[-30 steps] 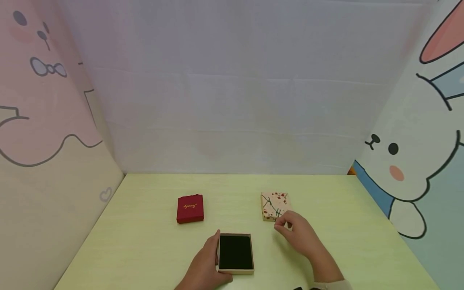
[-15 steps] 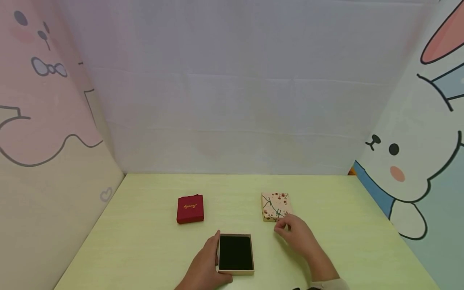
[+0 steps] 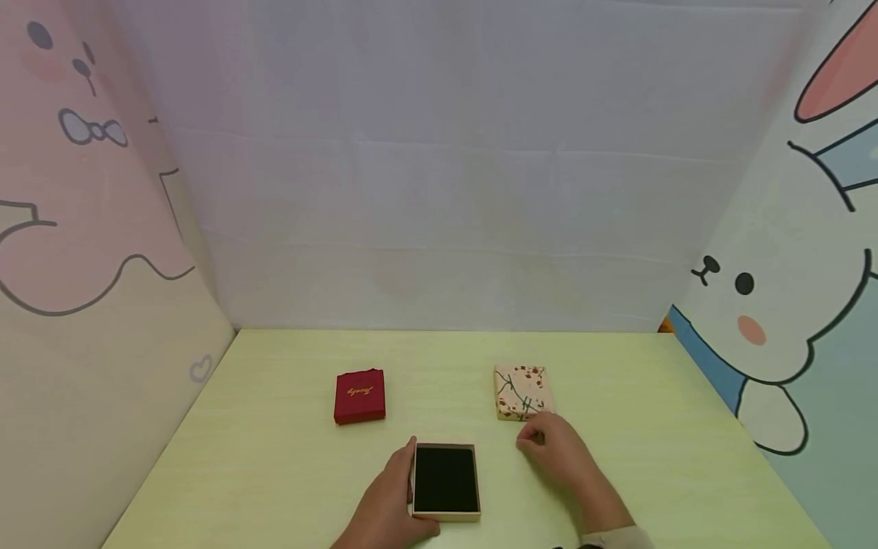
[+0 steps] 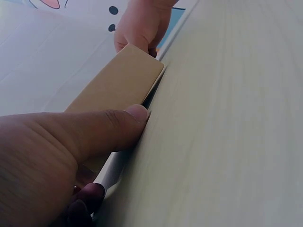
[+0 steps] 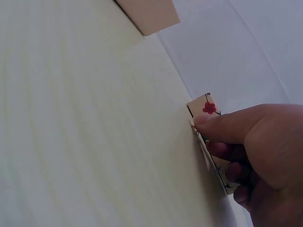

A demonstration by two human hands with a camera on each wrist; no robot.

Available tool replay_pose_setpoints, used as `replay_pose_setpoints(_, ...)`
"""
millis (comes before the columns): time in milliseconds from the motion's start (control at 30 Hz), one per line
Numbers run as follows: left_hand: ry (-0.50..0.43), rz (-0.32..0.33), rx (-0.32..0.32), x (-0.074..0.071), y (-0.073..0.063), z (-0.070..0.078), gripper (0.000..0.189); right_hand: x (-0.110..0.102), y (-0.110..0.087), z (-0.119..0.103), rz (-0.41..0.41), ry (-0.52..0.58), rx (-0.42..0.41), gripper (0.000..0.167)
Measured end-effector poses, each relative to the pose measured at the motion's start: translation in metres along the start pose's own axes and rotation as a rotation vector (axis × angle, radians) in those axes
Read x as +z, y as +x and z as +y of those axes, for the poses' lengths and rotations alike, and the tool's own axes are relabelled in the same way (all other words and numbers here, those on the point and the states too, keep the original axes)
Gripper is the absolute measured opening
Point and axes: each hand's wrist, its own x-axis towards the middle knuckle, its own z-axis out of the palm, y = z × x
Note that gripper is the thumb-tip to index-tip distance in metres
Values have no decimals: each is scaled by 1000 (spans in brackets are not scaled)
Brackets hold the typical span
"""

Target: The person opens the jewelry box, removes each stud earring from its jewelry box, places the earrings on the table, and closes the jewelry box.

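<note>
My left hand [image 3: 391, 499] grips a shallow open box [image 3: 447, 517] by its left side, thumb at the near left corner. Black lining fills the box, and its pale tan outer wall [image 4: 116, 80] shows in the left wrist view. The right hand [image 3: 559, 457] is curled, thumb and forefinger tips together, just in front of a square cream box [image 3: 523, 390] with printed red blossoms and green branches. In the right wrist view the thumb [image 5: 227, 125] covers part of that blossom-printed side. Nothing can be made out between those fingertips; anything tiny there is hidden.
A dark red box [image 3: 360, 396] with gold lettering lies at the back left of the pale yellow-green table [image 3: 274, 457]. Behind the table hangs a white cloth [image 3: 439, 191]. Cartoon-printed panels [image 3: 789, 343] flank both sides.
My right hand has drawn slightly nearer to me, a little away from the blossom-printed box, and its fingers have closed in. The left hand and the black-lined box have stayed put.
</note>
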Motion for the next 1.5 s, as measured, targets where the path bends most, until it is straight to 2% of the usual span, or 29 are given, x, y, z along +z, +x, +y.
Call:
replay_pose_setpoints(500,-16,-4,-31,0,0,-2,129,3,-2,-2,4,14,8,17)
replay_pose_setpoints(867,-16,-3,-2,-1,-2,1,129,-3,-2,-4,28,45,55,12)
replay_pose_setpoints(1133,-5,0,4,-1,-2,1,128,-4,-3,-6,31,48,44,13)
replay_pose_setpoints(1500,-7,1,-3,-1,-1,1,129,-10,-2,-9,27,108,53,15)
